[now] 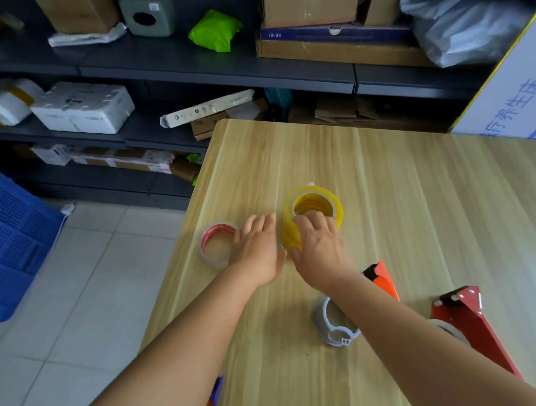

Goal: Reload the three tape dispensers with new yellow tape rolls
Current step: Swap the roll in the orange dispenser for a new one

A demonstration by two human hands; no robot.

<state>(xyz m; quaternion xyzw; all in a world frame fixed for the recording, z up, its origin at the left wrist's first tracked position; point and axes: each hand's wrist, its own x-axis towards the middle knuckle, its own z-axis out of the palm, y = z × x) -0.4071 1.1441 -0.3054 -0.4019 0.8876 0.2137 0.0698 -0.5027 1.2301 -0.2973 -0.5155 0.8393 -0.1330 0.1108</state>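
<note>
Nearest, a grey dispenser (334,327) and red dispenser (474,319) are seen on the wooden table (416,193). Farther, the yellow tape stack (311,209) is gripped by the right hand (319,246); the left hand (258,250) is laid flat, fingers relaxed, beside a red-cored roll (217,245).

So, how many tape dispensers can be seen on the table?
3: an orange dispenser behind the right forearm, a grey dispenser under that forearm, and a red dispenser at the right. Parts are hidden.
</note>
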